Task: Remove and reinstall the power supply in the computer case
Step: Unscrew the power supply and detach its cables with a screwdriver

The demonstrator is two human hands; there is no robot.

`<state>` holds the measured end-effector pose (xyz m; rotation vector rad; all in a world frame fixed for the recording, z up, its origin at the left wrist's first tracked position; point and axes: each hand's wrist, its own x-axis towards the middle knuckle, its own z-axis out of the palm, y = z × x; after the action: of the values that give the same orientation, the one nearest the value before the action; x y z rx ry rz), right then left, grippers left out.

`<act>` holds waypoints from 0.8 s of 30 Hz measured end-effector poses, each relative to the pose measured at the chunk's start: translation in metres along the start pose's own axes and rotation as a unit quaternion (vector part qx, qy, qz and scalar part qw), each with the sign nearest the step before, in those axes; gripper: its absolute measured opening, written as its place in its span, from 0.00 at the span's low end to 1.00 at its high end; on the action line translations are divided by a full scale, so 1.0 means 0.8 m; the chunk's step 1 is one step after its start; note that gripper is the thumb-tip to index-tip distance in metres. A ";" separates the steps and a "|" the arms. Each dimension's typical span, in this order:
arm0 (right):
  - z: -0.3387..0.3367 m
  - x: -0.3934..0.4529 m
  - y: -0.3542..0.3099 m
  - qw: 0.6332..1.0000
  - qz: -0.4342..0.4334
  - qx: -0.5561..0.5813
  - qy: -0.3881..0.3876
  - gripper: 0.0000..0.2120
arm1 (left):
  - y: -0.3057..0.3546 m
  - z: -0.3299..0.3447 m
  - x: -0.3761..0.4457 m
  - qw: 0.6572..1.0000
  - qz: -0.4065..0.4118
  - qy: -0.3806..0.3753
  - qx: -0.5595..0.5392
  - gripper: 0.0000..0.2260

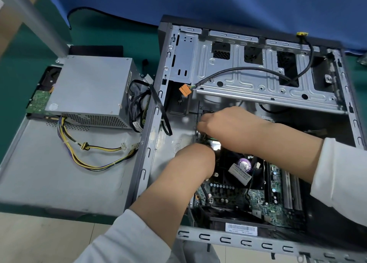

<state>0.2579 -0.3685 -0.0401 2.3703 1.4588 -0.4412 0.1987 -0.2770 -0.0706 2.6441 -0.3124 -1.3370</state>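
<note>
Inside the open computer case point(256, 96), near its centre, both hands work close together over the motherboard point(248, 195). The right hand point(224, 127) has its fingers curled down at the edge of the board, pinching something small that I cannot make out. The left hand point(195, 159) lies just at its 7 o'clock, fingers tucked under and hidden, so whether it grips anything I cannot tell. Both forearms come in from 5 and 6 o'clock in white sleeves.

The power supply point(89, 90) is out of the case, well apart at 9 o'clock from the hands. It is a plain grey metal box with a perforated grille on its near face, lying flat on the removed side panel point(59, 173). A bundle of yellow, black and purple wires point(83, 153) trails from it across the panel and ends in white connectors near the case wall.

Between supply and case, black cables point(156, 105) loop over the case's left wall. At 12 o'clock from the hands, a black cable with an orange connector point(185, 90) hangs across the drive cage point(258, 72), just above the working spot.

The bay at 10 o'clock from the hands stands open. The case's near rim point(246, 243) overhangs the green table edge.
</note>
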 end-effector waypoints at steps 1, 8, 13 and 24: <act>0.000 0.000 0.000 1.000 -0.003 0.000 0.001 0.19 | 0.000 0.000 0.000 1.000 -0.001 0.002 -0.003 0.10; 0.003 0.003 -0.003 0.998 0.065 -0.011 -0.011 0.03 | 0.000 0.000 -0.004 1.000 -0.008 0.004 -0.018 0.10; 0.009 0.007 -0.004 0.995 0.098 -0.024 -0.002 0.17 | 0.000 0.000 -0.004 1.000 -0.005 -0.001 -0.017 0.10; -0.005 0.001 -0.002 0.997 0.057 -0.040 0.013 0.10 | -0.001 0.000 -0.003 1.000 -0.004 0.006 -0.012 0.09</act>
<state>0.2573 -0.3659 -0.0367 2.3884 1.3192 -0.3179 0.1976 -0.2758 -0.0690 2.6356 -0.2819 -1.3199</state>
